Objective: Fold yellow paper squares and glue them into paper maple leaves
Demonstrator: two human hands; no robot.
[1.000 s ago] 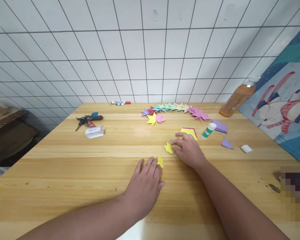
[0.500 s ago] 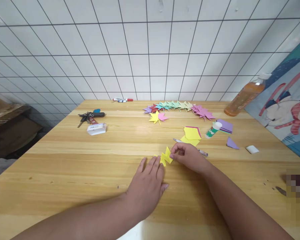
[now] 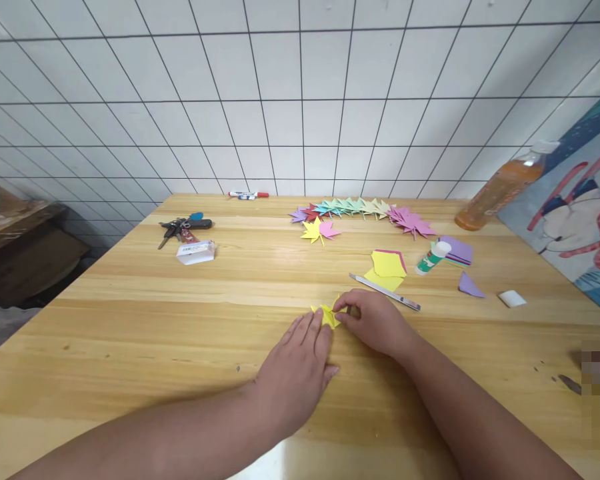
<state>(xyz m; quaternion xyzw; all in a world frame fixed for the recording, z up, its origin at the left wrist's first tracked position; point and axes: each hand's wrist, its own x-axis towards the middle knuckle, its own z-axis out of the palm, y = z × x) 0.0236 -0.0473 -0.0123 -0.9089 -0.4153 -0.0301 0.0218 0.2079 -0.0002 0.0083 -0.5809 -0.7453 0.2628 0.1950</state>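
A small folded yellow paper [image 3: 330,318] lies on the wooden table between my hands. My left hand [image 3: 297,367] is flat, fingers stretched out, its fingertips pressing the paper's left part down and covering it. From the right, my right hand [image 3: 373,320] pinches the paper's right flap between thumb and forefinger. Just beyond my right hand lies a slim utility knife [image 3: 385,291]. Behind the knife are yellow paper sheets [image 3: 387,265] with a dark pink one beneath. A glue stick [image 3: 433,258] rests to their right.
Folded paper leaves [image 3: 353,208] in several colours line the back, with a yellow-and-pink leaf [image 3: 313,231] in front. Keys [image 3: 180,228], a small white box [image 3: 196,252] and markers [image 3: 249,195] are left. Right are purple paper [image 3: 456,249], an eraser [image 3: 511,299] and a bottle [image 3: 503,187].
The right flap of the yellow paper, raised before, is now lower and folded toward the left under my right fingers. My right hand has shifted slightly, uncovering the knife. The view has tilted slightly.
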